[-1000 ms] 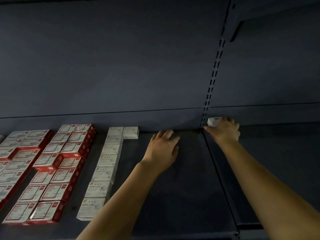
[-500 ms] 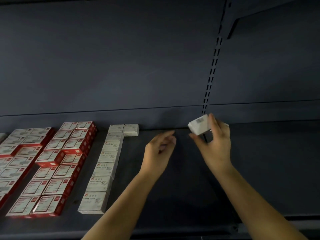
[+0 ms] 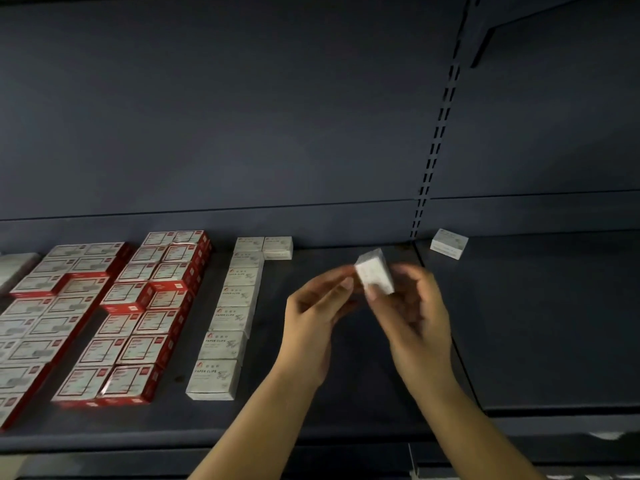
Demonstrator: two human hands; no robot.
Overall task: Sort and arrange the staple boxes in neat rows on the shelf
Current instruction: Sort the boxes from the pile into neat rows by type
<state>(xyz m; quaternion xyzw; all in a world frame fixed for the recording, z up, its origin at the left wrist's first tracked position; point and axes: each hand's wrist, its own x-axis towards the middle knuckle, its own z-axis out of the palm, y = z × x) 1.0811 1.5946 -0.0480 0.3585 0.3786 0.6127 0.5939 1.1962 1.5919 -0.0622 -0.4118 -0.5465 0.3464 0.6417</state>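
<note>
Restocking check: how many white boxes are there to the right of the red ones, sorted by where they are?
White boxes in rows on the shelf: 8
White box held in the right hand: 1
Loose white box, right section: 1
Total: 10

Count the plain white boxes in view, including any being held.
10: seven in a front-to-back column, one beside its back end, one alone on the right shelf section, one box gripped by the right hand. Pale packs far left are unclear.

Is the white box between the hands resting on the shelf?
No: the white box is held up in the air by the right hand, clear of the shelf.
</note>
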